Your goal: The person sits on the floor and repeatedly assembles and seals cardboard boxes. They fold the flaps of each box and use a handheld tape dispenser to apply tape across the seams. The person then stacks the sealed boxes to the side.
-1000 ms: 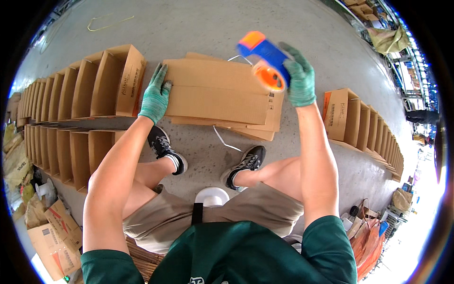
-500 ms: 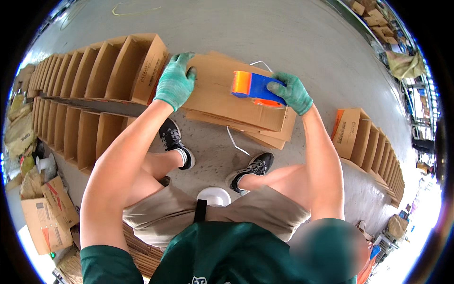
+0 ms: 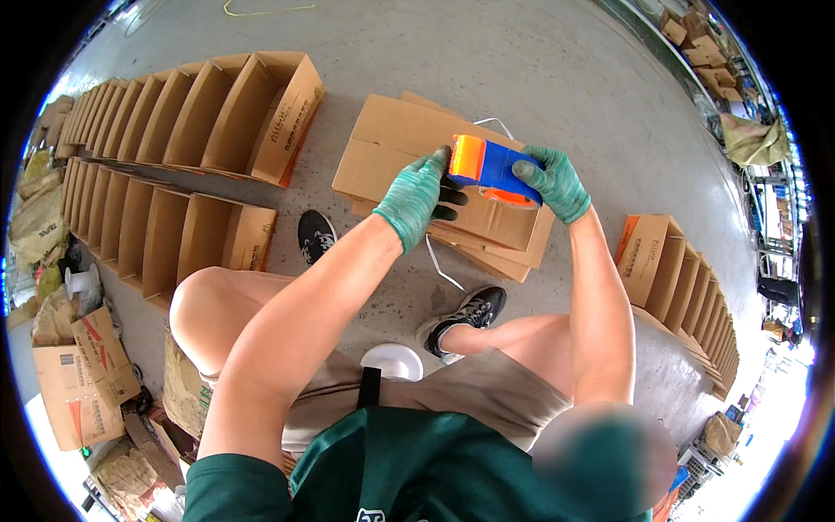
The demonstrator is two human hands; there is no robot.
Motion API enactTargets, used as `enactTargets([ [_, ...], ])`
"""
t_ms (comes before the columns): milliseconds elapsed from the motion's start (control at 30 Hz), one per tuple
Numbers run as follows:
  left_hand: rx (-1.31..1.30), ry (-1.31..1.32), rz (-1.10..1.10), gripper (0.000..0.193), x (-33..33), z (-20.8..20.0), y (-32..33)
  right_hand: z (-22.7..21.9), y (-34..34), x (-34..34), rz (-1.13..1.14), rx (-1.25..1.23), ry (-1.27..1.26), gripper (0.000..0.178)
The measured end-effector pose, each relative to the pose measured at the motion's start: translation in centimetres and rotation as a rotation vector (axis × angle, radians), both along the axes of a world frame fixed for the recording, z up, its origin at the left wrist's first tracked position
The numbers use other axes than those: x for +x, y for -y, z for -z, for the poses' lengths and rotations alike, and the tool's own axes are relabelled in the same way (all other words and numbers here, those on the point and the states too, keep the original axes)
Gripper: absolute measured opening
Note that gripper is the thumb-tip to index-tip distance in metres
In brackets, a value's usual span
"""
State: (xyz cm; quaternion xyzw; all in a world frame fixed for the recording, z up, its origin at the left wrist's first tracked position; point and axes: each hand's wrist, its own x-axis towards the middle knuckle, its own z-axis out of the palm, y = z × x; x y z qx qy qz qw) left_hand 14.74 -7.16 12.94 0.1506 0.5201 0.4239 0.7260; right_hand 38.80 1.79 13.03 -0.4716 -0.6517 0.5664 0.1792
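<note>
A blue and orange tape dispenser point(image 3: 497, 167) is gripped by my right hand point(image 3: 558, 183), its thumb laid across the blue side. My left hand point(image 3: 419, 196) is at the dispenser's orange end, fingers apart, with dark dirty fingertips; whether they touch it, I cannot tell. Both hands wear green gloves. Under the dispenser lies a stack of flattened cardboard boxes point(image 3: 383, 130) on the floor, its sheets slightly fanned. A thin white strap point(image 3: 442, 268) sticks out from beneath the stack.
Two rows of open cardboard boxes point(image 3: 291, 122) stand to the left, and another row point(image 3: 644, 252) to the right. My shoes point(image 3: 474, 311) flank the stack's near side. A white round object point(image 3: 393, 358) sits between my legs. Loose cartons point(image 3: 78, 400) lie at lower left.
My left hand has left the stack's left end and moved right to the dispenser's orange end. My right hand still holds the dispenser. My left knee has swung outward.
</note>
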Motion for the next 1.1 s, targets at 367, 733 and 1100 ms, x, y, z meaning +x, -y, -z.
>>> enactTargets([
  [367, 0.423, -1.147, -0.218, 0.018, -4.5, 3.9, -2.2, -2.7, 0.5, -2.1, -0.092, 0.024, 0.152, 0.046],
  [733, 0.163, -0.512, -0.418, 0.027, -16.2, 9.6, -4.1, -3.1, 0.0, -5.0, -0.106, 0.128, 0.329, 0.052],
  [1100, 0.057, -0.988, 0.145, 0.049, -17.0, 13.3, -5.1, -3.0, 0.1, -6.3, -0.135, 0.242, 0.45, 0.053],
])
